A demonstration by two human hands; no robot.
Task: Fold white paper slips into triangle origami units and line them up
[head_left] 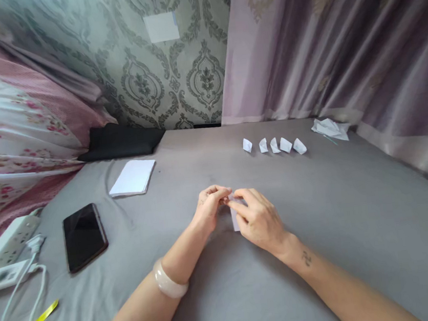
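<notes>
A small folded piece of white paper (235, 221) is between my hands over the middle of the grey cloth, mostly covered by my fingers. My left hand (213, 202) pinches its far left edge between thumb and fingers. From the right, my right hand (258, 214) grips the same paper, fingers bent over its top. Beyond them a row of several small folded paper pieces (274, 145) stands on the cloth. To the far left lies a stack of white paper sheets (133, 177).
A dark phone (85, 237) lies at the left, beside a white power strip (9, 243) with a plugged-in cable (45, 288). Near it is a yellow strip (42, 316). Crumpled white paper (330, 129) sits at the back right by the curtain (320, 40). A black cushion-like item (121, 141) rests at the back left.
</notes>
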